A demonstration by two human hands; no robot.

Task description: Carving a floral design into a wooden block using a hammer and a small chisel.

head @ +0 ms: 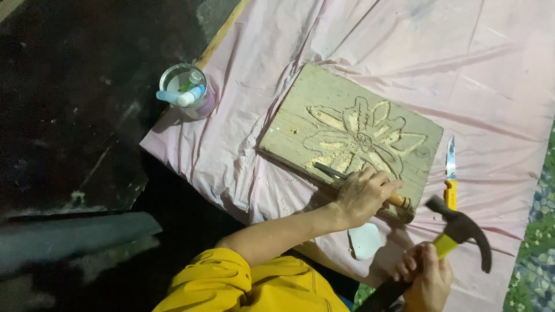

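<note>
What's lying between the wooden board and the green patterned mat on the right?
A knife with an orange handle lies on the pink sheet between the board and mat, seen in the head view.

Pink plastic sheet point(480, 75) on floor w/ carved wood board point(324, 110), knife point(450, 173), 1 jar point(188, 92).

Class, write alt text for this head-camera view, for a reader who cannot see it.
A person's left hand holds a chisel against a wooden board carved with a flower, while the right hand grips a claw hammer. The board lies on a pink plastic sheet, with a yellow-handled knife and a jar of small tubes nearby.
</note>
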